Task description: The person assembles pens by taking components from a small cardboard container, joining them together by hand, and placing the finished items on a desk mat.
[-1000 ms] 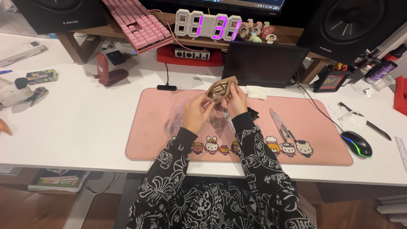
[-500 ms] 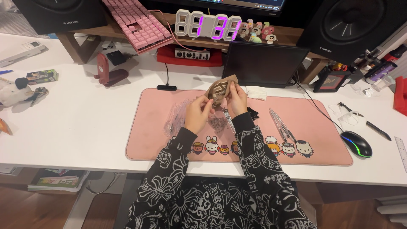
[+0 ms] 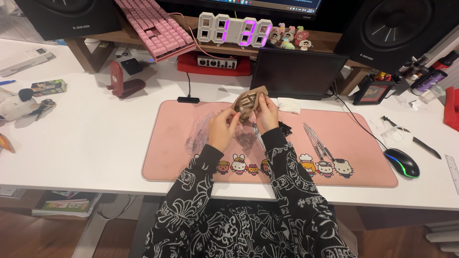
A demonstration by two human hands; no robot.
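Note:
Both my hands are raised over the middle of a pink desk mat (image 3: 172,157) and hold a small brown lattice-cut piece (image 3: 248,101) between them. My left hand (image 3: 223,128) pinches its lower left edge. My right hand (image 3: 267,112) grips its right side. Under the hands a pile of small dark parts (image 3: 245,139) lies on the mat. Clear plastic bags (image 3: 198,134) lie just left of my left hand. Both sleeves are black with a white pattern.
A dark tablet screen (image 3: 296,74) stands behind the mat, with a digital clock (image 3: 234,32) and a pink keyboard (image 3: 153,24) on a shelf. A lit mouse (image 3: 402,163) sits to the right, clear tools (image 3: 319,143) on the mat, a red stand (image 3: 122,81) to the left.
The brown piece has been turned slightly between my fingers. Both hands stay in the same spot over the mat.

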